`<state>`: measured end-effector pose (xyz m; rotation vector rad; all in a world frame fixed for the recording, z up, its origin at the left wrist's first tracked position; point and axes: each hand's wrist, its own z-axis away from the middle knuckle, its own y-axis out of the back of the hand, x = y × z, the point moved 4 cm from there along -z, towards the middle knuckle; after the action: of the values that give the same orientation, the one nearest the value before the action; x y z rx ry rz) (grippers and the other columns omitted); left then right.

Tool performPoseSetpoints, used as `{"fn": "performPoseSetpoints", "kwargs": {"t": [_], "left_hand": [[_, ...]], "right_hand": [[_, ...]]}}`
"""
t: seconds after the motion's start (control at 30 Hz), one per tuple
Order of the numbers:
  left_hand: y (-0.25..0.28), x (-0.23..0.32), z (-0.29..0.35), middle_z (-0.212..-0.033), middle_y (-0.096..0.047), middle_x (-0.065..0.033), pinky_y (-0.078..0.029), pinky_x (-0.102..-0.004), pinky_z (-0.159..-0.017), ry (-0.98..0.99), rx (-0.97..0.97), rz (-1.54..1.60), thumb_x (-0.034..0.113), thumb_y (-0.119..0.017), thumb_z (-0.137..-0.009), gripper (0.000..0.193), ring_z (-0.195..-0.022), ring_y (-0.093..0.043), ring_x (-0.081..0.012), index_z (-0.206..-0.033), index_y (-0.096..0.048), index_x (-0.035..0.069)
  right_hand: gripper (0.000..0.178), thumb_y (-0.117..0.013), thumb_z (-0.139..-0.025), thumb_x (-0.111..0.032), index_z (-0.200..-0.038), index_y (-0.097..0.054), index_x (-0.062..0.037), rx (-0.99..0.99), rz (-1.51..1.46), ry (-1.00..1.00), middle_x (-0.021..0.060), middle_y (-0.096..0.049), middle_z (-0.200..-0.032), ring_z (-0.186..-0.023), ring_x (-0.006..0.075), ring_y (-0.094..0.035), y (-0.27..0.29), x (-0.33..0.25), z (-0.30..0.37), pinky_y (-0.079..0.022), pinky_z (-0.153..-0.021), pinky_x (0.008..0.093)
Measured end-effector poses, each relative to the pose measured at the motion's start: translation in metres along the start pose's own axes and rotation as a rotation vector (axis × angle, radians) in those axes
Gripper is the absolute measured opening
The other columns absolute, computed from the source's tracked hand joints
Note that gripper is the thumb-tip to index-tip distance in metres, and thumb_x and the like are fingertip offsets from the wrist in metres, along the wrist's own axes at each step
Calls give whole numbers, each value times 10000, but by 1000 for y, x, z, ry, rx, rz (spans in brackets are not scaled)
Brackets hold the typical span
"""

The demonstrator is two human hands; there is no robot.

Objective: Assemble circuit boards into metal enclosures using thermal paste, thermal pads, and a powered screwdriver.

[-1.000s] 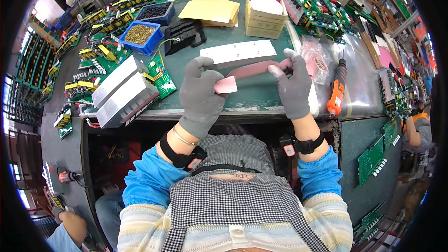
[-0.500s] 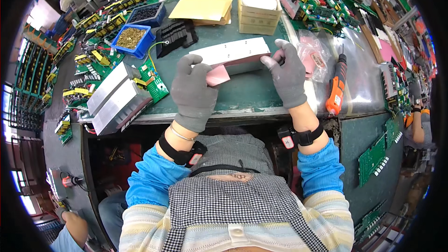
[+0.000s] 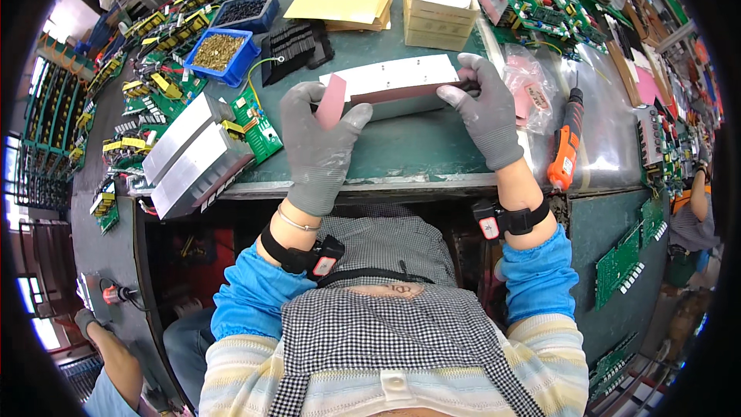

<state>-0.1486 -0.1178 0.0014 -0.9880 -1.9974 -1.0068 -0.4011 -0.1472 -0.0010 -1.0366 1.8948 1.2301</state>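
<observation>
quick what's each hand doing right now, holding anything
Left hand: closed on the left end of the long metal bar, with a pink strip at its fingers.
Right hand: closed on the bar's right end.

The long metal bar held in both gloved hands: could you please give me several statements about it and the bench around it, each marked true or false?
1. Both hands wear grey gloves. True: the left hand and right hand are gloved.
2. The long metal bar is held at its two ends. True.
3. The pink strip is at the right hand. False: it is at the left hand.
4. The orange electric screwdriver is in the right hand. False: it lies on the bench, to the right of that hand.
5. The blue bin holds small brass-coloured parts. True.
</observation>
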Motion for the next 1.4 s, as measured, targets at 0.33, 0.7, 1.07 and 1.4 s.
{"fn": "performPoseSetpoints", "kwargs": {"t": [0.33, 0.7, 1.07, 1.4], "left_hand": [[-2, 5, 1, -1023, -543, -107, -464, -342, -865, 6, 59, -166, 260, -855, -730, 535, -947, -551, -232, -1060, -514, 13], [-4, -4, 0, -1088, -563, -118, -470, -328, -908, 144, 14, -98, 293, -864, -721, 679, -1000, -564, -217, -1196, -494, -20], [2, 1, -6, -1102, -614, -130, -480, -328, -919, 115, -32, -70, 296, -861, -732, 633, -1019, -597, -223, -1179, -543, -20], [5, 0, -7, -1051, -635, -119, -495, -321, -876, 72, -40, -127, 309, -854, -735, 618, -958, -615, -210, -1171, -562, -16]], "right_hand": [[557, -834, -765, -182, -1232, -575, -25, -40, 28, 42, 40, -616, -871, -758, 132, -595, 1, -2, -5, -517, -731, 271], [547, -840, -753, -179, -1209, -590, -11, -67, 7, 24, 22, -576, -827, -728, 119, -545, 1, 1, -10, -494, -718, 254], [496, -840, -745, -161, -1159, -610, -14, -86, -21, 43, 8, -564, -793, -717, 103, -529, 4, -5, -12, -484, -701, 248], [444, -847, -734, -177, -1095, -633, -31, -100, -18, 80, 5, -566, -790, -716, 99, -531, 4, -2, -15, -479, -685, 247]]}}
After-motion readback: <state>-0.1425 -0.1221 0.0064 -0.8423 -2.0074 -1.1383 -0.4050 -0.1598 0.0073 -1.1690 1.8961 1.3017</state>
